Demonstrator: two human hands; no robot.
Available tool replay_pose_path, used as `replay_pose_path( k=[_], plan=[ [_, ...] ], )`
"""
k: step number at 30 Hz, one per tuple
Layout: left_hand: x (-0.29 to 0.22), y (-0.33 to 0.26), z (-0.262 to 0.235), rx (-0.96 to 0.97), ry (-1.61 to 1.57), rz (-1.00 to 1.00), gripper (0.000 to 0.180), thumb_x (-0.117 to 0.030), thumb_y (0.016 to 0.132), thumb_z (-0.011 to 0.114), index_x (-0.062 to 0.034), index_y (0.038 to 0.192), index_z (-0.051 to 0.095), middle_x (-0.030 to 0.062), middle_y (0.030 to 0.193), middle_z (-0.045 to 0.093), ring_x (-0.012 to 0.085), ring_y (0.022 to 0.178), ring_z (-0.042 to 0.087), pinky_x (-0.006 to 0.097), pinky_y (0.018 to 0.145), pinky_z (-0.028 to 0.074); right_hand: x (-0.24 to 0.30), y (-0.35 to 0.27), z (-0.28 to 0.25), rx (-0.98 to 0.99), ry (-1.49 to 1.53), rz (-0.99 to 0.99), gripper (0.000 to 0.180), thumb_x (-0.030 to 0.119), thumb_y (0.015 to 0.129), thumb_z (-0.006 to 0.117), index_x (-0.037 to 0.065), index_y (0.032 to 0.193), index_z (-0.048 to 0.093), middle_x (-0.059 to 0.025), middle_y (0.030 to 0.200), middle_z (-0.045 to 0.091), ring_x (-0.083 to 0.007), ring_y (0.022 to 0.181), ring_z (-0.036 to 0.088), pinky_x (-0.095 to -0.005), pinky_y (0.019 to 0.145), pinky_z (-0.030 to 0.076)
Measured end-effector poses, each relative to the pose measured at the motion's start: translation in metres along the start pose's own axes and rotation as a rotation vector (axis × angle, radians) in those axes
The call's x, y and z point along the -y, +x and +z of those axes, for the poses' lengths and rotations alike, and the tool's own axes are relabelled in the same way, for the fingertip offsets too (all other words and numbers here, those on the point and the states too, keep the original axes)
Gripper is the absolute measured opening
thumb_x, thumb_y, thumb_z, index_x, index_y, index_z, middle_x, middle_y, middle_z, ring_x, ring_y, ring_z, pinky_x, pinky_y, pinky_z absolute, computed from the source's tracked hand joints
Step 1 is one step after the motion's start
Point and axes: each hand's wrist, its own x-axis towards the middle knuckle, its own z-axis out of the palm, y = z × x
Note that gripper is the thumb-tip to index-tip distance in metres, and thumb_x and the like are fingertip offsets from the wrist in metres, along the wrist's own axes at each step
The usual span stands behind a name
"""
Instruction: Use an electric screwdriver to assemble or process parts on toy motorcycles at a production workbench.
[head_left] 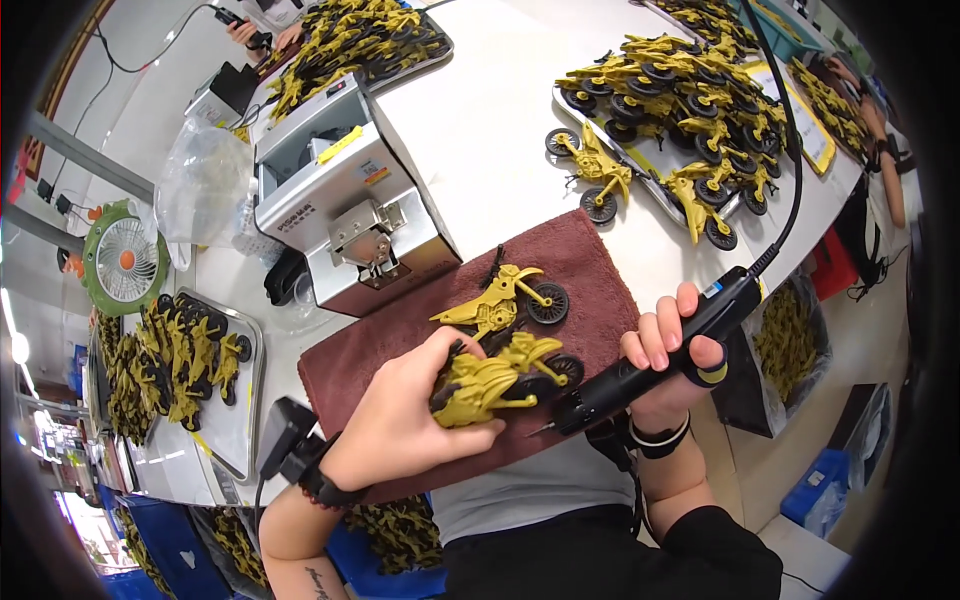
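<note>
My left hand (405,415) is closed round a yellow toy motorcycle (480,385) with black wheels, just above a brown cloth (590,270). A second yellow toy motorcycle (492,308) lies on the cloth beyond it, one black wheel pointing right. In my right hand (665,355) is a black electric screwdriver (655,350), its cord running up to the far right. The bit points left and down, near the held motorcycle but apart from it. A grey box-shaped screw feeder (345,200) stands behind the cloth on the left.
Trays piled with yellow toy motorcycles stand at the far right (645,170), far left (415,60) and near left (255,400). A loose motorcycle (592,170) lies beside the right tray. A green fan (125,258) and plastic bag (200,180) are left. Other people's hands (245,35) work across the table.
</note>
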Motion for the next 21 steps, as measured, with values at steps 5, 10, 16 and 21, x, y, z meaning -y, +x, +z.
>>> replay_pose_path(
  k=[5,10,16,21],
  plan=[
    [0.007,0.001,0.011,-0.042,0.179,0.118,0.053,-0.018,0.063,0.081,-0.0046,0.106,0.052,0.0147,0.106,0.059,0.0267,0.101,0.059,0.035,0.088,0.046,-0.001,0.004,0.002,0.077,-0.01,0.021,0.032,0.014,0.08,0.064,0.009,0.101,0.04,-0.0026,0.076,0.046,-0.0135,0.062,0.049,-0.0301,0.061,0.042],
    [-0.002,-0.016,-0.017,0.038,0.063,0.04,0.051,-0.019,0.063,0.079,-0.0035,0.105,0.053,0.0142,0.108,0.055,0.0297,0.099,0.056,0.036,0.087,0.045,-0.001,0.004,-0.001,0.099,0.045,0.034,0.032,0.014,0.079,0.064,0.008,0.101,0.041,-0.0032,0.076,0.047,-0.0148,0.061,0.049,-0.0313,0.061,0.043],
    [0.041,-0.032,-0.055,-0.09,-0.142,-0.119,0.06,-0.013,0.065,0.076,-0.0012,0.119,0.05,0.0088,0.102,0.052,0.0177,0.094,0.053,0.029,0.086,0.042,0.0,0.002,-0.001,0.077,0.054,0.043,0.032,0.014,0.079,0.063,0.008,0.102,0.042,-0.0039,0.076,0.048,-0.0162,0.062,0.049,-0.0327,0.062,0.044],
    [0.048,-0.041,-0.033,-0.373,0.656,-0.025,0.078,-0.021,0.057,0.082,-0.0039,0.126,0.049,0.0164,0.111,0.043,0.0362,0.106,0.042,0.043,0.094,0.035,0.001,0.004,0.001,0.071,0.045,0.052,0.032,0.015,0.079,0.063,0.008,0.103,0.042,-0.0034,0.076,0.047,-0.0155,0.062,0.049,-0.0318,0.062,0.043]
  ],
)
